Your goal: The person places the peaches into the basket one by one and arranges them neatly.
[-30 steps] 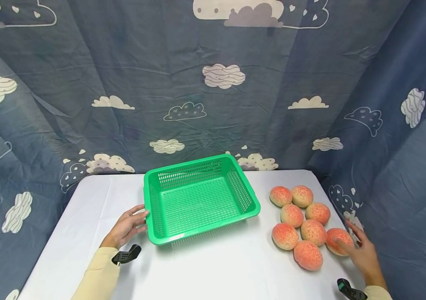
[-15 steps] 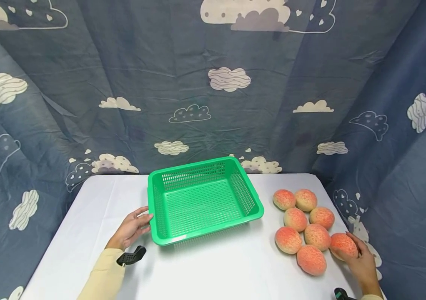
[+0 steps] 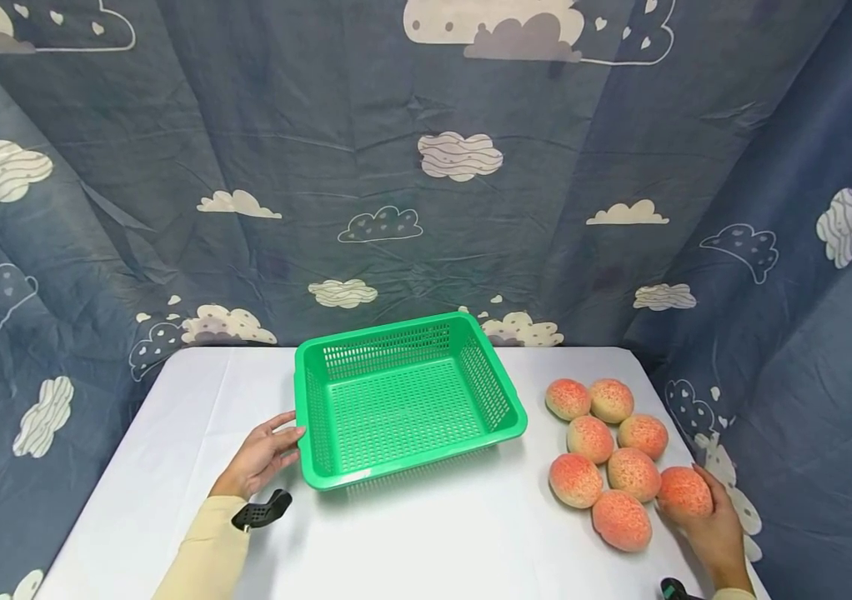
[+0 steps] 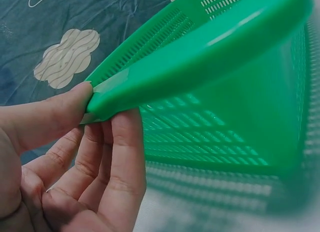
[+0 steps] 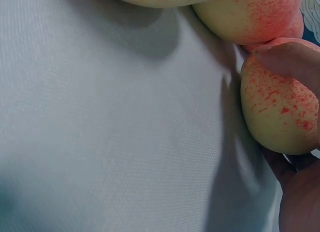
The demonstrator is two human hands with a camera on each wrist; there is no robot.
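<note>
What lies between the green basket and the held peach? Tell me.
In the head view, between the green basket and the peach gripped by the right hand: bare white tablecloth, then other peaches.

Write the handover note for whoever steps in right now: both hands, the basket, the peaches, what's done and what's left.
Left hand: thumb and fingers pinch the left rim of the green basket, steadying it on the white table.
Right hand: fingers curled round the nearest peach, at the right end of the group; whether it has left the table cannot be told.
Other six peaches: clustered on the table right of the basket.
Done: nothing is in the basket.
Left: probably all seven peaches still go in, starting with the held one.
</note>
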